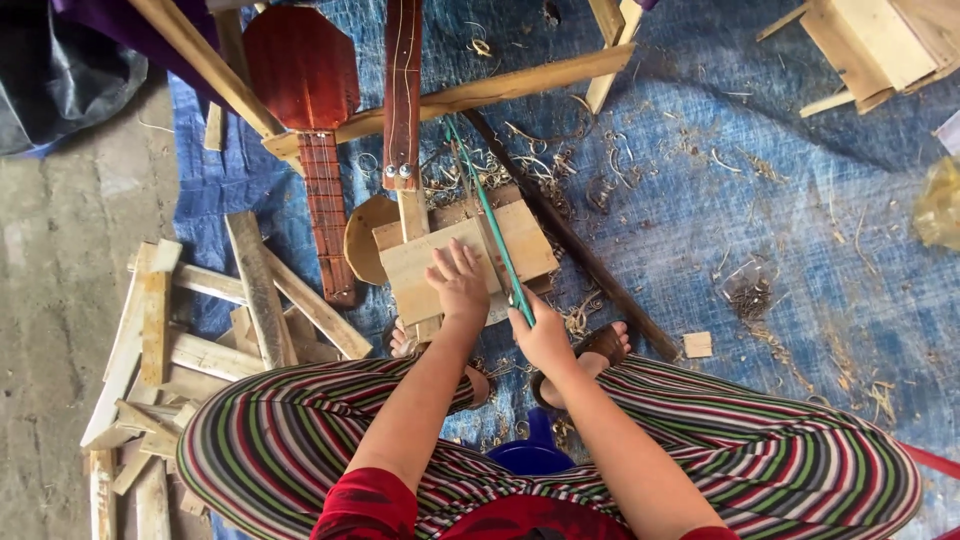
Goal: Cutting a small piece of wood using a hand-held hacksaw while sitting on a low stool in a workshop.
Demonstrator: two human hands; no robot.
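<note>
seated low on a blue tarp point(760, 200), knees wide in striped trousers, sandalled feet just behind the work. under the fingers of the left hand point(458, 285): a pale wooden board point(430, 262), lying flat on a second block, just ahead of the feet. left fingers spread apart and pressed flat on the board's top face, palm down, wrist nearly straight, forearm reaching forward from between the knees. right hand point(545, 335) closed in a fist round the near end of a thin green saw point(490, 215), blade slanting away from the knuckles across the board's right half and on toward the curled shavings point(530, 165) beyond the fingertips.

board likely light, stiff and dry, rough enough not to slip much, yet prone to shift under a stroke, so best held from above with a wide flat palm well left of the blade. saw looks slender and springy, probably apt to bend or jam if forced; best gripped at its near end.

beyond the left fingertips, a red-brown instrument neck point(402, 90) standing over the board; further left, a red instrument point(305, 85) with an eight-sided body. left of the forearm, a heap of pale offcuts point(200, 340). right of the fist, a dark rod point(590, 260) and a small wood cube point(697, 344).
</note>
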